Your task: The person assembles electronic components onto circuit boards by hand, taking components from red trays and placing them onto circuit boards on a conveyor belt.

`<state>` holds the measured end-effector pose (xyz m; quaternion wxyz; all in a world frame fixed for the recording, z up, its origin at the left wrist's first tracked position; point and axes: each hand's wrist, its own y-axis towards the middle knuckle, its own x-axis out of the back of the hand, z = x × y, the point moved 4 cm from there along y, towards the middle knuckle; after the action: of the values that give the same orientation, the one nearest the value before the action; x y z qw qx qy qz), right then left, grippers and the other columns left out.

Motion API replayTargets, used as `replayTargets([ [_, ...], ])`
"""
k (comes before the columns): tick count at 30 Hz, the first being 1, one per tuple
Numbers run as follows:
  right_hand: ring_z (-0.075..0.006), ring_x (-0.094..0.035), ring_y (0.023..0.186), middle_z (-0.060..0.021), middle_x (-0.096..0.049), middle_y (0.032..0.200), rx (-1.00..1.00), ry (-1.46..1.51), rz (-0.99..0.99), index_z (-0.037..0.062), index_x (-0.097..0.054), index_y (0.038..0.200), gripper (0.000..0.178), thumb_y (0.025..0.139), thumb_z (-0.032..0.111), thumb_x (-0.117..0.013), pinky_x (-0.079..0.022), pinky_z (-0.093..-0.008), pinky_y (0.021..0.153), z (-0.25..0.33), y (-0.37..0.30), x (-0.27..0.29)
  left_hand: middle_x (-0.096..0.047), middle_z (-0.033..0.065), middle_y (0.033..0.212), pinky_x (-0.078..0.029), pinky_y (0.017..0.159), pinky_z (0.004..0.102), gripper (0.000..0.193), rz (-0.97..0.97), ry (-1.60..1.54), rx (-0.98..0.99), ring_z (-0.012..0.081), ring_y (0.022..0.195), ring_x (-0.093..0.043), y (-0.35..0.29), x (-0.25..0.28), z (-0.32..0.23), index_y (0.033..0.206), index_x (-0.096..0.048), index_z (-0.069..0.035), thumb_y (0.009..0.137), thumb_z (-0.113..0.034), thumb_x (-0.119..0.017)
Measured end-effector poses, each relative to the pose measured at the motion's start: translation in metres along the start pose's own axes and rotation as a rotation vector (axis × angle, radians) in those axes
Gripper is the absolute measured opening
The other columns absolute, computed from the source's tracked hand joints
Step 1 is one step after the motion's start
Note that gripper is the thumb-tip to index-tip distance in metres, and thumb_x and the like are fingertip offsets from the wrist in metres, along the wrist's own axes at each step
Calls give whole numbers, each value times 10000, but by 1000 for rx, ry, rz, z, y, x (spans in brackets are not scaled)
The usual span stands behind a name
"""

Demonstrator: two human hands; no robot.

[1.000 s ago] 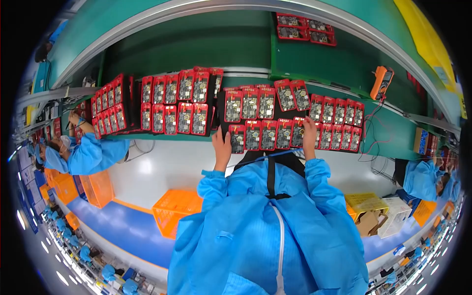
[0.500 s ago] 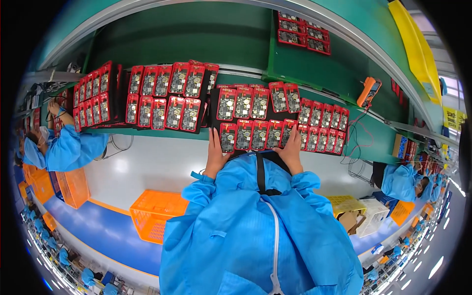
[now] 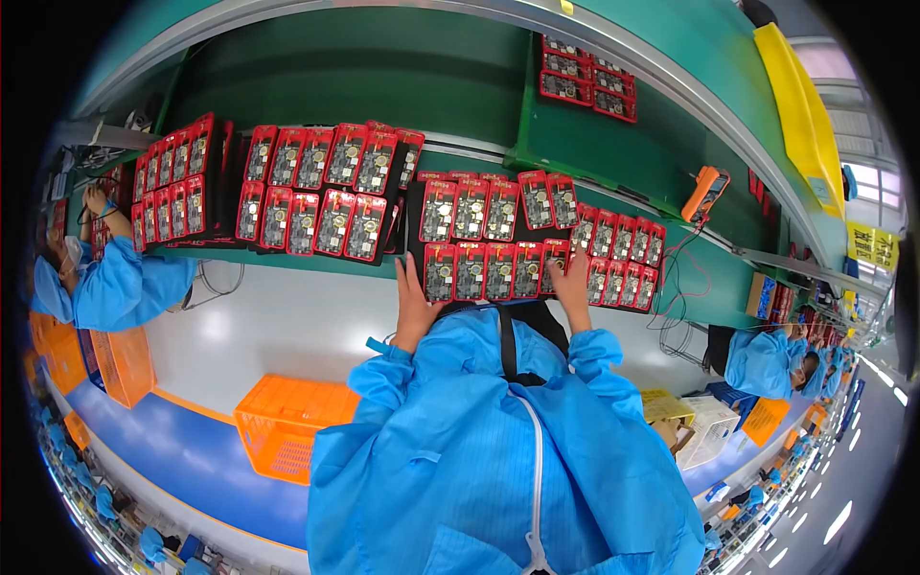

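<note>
Right hand (image 3: 572,285) apparently touches a board (image 3: 553,254), bench (image 3: 733,287) and floor (image 3: 287,316) beneath.

Left hand (image 3: 416,305) stretched forward, fingers extended, thumb angled inward! Right hand (image 3: 572,290) well apart, thumb spread too. Sleeved forearms (image 3: 383,374) just behind them.

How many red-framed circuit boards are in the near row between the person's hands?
5: the first board beside the left hand, then second, third, fourth, and fifth, partly covered by the right hand; more may be hidden.
</note>
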<state>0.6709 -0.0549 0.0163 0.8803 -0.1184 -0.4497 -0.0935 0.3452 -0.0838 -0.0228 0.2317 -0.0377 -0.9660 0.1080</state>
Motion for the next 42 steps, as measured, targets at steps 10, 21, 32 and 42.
replayTargets([
  [10,-278,-501,1202,-195,-538,1297,-410,452,180,-16,-413,1387,604,930,348,-563,-383,-337,999,-4,6,-13,-443,253,1372,-443,993,375,1130,5,-129,134,389,1228,-493,13,14,4,1449,-232,45,547,-97,-897],
  [21,-368,-431,1291,-229,-460,1394,-387,302,103,6,-445,1377,618,991,485,-387,-309,-375,1077,-52,10,-45,-455,259,1349,-448,983,380,1057,-19,-35,72,395,1214,-501,17,15,-10,1436,-245,44,589,-47,-870],
  [32,-340,-548,1067,-215,-603,1131,-422,443,-16,-44,-555,1184,566,979,472,-443,-390,-382,936,-33,-3,-26,-468,263,1350,-454,966,385,976,76,-46,126,406,1212,-507,15,13,-4,1448,-247,25,668,-68,-827],
  [42,-256,-513,1128,-147,-562,1258,-467,685,43,5,-491,1352,617,943,465,-525,-374,-349,986,-47,-14,-36,-440,254,1372,-442,982,365,955,76,-49,144,373,1214,-511,13,25,2,1467,-212,9,696,-10,-775],
])
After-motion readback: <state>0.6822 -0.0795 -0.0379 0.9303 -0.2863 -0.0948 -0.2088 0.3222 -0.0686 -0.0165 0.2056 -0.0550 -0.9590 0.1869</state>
